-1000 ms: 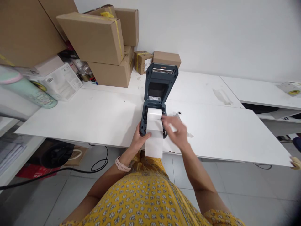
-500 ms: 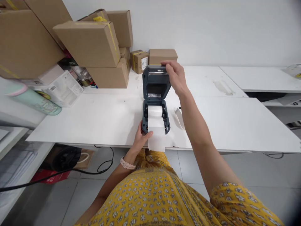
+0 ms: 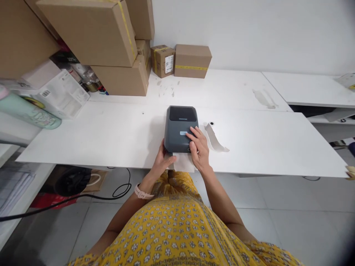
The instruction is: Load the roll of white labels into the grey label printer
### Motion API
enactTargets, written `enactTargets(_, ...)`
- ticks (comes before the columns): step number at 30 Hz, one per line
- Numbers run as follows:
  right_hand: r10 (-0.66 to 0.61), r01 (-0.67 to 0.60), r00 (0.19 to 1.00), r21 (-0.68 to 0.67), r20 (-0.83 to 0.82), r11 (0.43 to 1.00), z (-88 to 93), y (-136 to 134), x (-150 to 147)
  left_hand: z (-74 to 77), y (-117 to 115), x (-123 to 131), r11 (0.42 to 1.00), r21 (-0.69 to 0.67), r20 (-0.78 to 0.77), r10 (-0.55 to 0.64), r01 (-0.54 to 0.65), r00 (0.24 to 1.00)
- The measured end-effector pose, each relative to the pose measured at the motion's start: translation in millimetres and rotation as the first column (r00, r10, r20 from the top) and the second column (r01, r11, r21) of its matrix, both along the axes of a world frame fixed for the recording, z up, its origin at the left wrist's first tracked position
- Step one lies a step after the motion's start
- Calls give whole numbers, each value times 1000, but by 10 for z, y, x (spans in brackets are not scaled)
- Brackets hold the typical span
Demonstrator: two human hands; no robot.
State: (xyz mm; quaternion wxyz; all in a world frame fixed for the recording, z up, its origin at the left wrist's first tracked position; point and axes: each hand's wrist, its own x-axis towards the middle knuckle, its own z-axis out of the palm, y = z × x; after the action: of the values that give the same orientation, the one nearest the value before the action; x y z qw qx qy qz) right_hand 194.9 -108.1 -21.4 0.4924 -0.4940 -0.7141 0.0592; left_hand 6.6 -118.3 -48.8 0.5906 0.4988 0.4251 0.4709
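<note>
A dark grey label printer [image 3: 181, 127] stands near the table's front edge with its lid down. White label paper [image 3: 184, 162] comes out of its front and hangs toward the edge. My left hand [image 3: 161, 159] grips the printer's front left corner, its thumb by the paper. On the right side of the lid rests my right hand [image 3: 200, 147], fingers stretched out and apart, close to a light blue strip [image 3: 183, 133]. The paper roll inside is hidden under the lid. To the right lies a curled white paper strip [image 3: 216, 138] with a small dark-centred roll end.
Cardboard boxes [image 3: 119, 79] are stacked at the back left, with two smaller boxes [image 3: 192, 61] by the wall. A mint bottle [image 3: 30, 111] lies at the left beside a white carton [image 3: 62, 92]. A black cable [image 3: 91, 199] runs below the white table [image 3: 263, 147].
The printer's lid has come down from raised to closed. My right hand moved down and nearer with it and now lies on top. My left hand stays at the front left corner.
</note>
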Motion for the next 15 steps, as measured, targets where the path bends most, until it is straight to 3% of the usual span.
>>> enactTargets(5,-1,4,998,44,-58,999,-177,-78,-24,199,84,61,985,-134,62,120,-110,991)
enactTargets(9,-23,-33,952,-176,-306,984,-243,-84,21,310,181,131,972,-205,80,133,-114,988)
enactTargets(12,-113,-167,822,-427,-558,889,-289,-47,79,307,226,132,973,-190,77,146,-129,986)
enactTargets(15,-135,-342,725,-522,-675,781,-324,-10,124,245,250,122,972,-166,41,175,-166,984)
